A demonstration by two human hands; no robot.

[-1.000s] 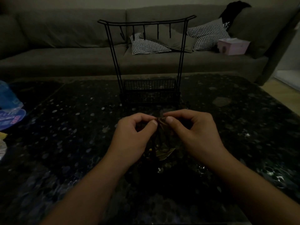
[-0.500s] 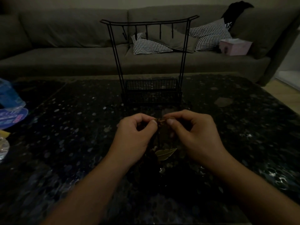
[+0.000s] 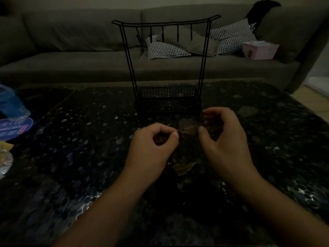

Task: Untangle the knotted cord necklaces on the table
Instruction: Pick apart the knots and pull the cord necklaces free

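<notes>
Dim room, detail poor. Both hands work just above the dark speckled table (image 3: 71, 139), near its middle, in front of a black wire jewellery stand (image 3: 167, 68). Left hand (image 3: 153, 148) has thumb and forefinger pressed together on the knot (image 3: 180, 133) of the cord necklaces (image 3: 187, 130), fingers curled, seemingly to anchor the tangle while the other hand pulls. Right hand (image 3: 226, 139) sits to the right and slightly farther, fingers curled; a thin cord runs from the knot toward its thumb tip, so it appears to pinch that strand, though the contact itself is too dark to confirm. A faint loop of cord arcs above the taut stretch. Below the hands a leaf-shaped pendant (image 3: 183, 168) hangs or lies close to the table; cannot tell which. The rest of the tangle is lost in shadow under the hands. The stand sits straight ahead, probably placed ready to receive each necklace once freed; its hooks are bare. Against the frames from a second and half a second back: fingertips then met almost touching at the knot; now the right hand has drawn away rightward and a little farther off, opening a gap with cord stretched across it. Left hand holds much the same place. Pendant remains below. Judgement: a strand is being teased out; knot not yet undone.
</notes>
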